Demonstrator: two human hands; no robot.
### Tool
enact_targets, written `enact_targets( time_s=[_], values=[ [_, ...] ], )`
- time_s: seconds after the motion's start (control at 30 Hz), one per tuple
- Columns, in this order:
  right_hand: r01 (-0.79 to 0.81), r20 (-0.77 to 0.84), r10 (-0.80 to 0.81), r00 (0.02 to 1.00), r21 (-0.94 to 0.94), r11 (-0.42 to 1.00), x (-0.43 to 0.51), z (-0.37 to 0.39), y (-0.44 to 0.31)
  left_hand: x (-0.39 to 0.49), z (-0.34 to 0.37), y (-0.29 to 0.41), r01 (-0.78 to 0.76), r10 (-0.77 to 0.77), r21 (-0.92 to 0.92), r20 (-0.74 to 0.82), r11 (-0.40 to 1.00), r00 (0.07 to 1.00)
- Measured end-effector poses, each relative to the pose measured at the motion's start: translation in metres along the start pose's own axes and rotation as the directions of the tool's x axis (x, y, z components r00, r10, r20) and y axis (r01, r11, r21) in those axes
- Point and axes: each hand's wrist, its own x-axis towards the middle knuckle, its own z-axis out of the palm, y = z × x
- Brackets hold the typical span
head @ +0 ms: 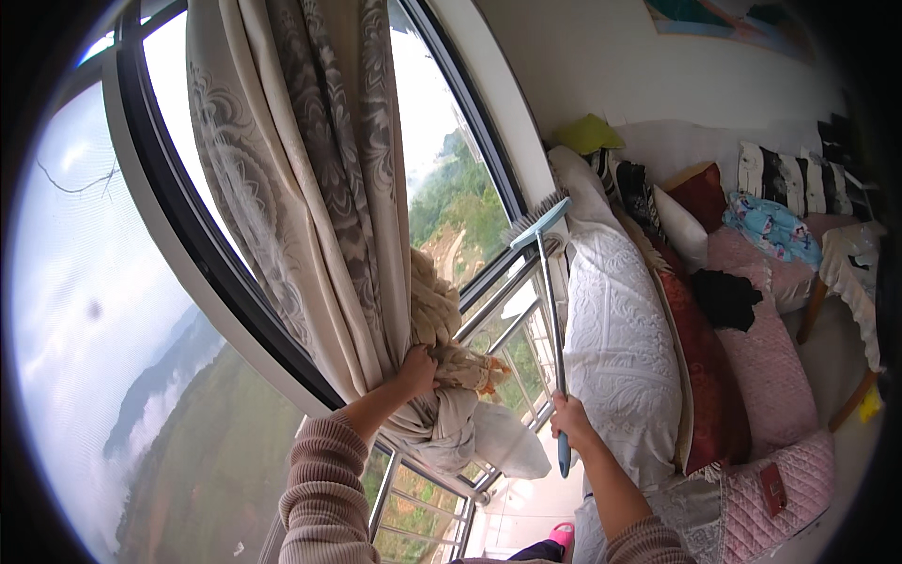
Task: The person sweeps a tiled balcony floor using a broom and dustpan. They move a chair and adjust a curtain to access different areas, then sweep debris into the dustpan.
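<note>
My left hand [418, 369] grips the gathered beige and brown patterned curtain [303, 183] at about its bunched lower part. Right beside that hand hangs a frilled tan cloth end with orange edging [486, 370]. In my right hand [572, 421] is the long metal handle of a brush [550, 296], held near its blue grip. The brush's light blue head [541, 224], with grey bristles, is raised at the window corner, close to the frame and sofa end. Whether the bristles touch the frame I cannot tell.
Dark window frames [486, 120] and a metal railing [525, 331] stand ahead. Along the right runs a sofa with a white lace cover [620, 352], red cushion [712, 381] and black cloth [726, 299]. A phone-like red object [773, 488] lies on the pink quilted cover [747, 522]. Below shows a pink slipper [562, 534].
</note>
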Motion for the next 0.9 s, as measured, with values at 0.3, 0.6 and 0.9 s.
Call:
enact_targets(
  time_s=[0.3,0.6,0.9],
  values=[
    [-0.512,0.316,0.473,0.822,0.048,0.858,-0.138,-0.030,0.027,0.004,-0.001,0.006,0.004,0.000,0.050,-0.072,0.999,0.997],
    [-0.099,-0.169,0.072,0.983,-0.156,0.983,-0.078,-0.028,-0.015,0.014,0.004,0.009,-0.014,0.022,0.162,-0.050,0.987,0.999],
    [-0.301,-0.005,0.301,0.954,-0.023,0.953,-0.024,0.025,-0.011,0.025,0.019,0.018,-0.015,0.034,0.225,-0.077,0.974,0.996]
  ],
)
